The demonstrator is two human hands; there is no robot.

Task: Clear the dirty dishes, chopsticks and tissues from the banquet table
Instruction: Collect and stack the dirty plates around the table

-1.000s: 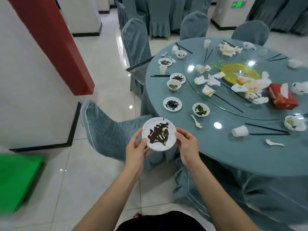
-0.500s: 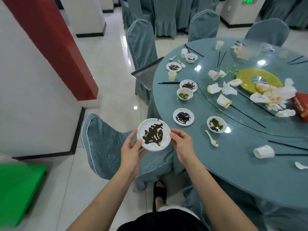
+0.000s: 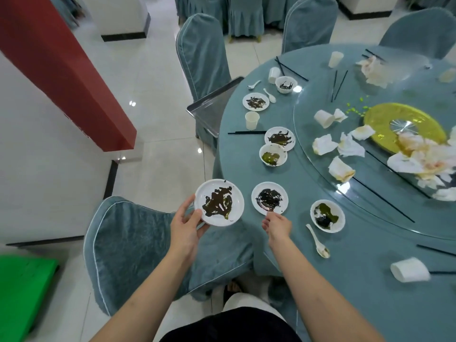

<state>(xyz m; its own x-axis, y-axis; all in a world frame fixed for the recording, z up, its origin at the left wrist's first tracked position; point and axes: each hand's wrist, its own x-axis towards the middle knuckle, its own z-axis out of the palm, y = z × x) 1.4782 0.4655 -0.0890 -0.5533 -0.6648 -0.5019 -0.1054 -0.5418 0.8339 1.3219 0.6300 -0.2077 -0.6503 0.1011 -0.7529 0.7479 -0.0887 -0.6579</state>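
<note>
Table w/ bowl, spoon; left hand grips plate.

Four small white plates smeared with dark sauce show, one of them off the table. Three dirty bowls sit on it, with three white spoons and five paper cups, two tipped over. Two hands are in view. Crumpled tissues are too heaped to count.
</note>
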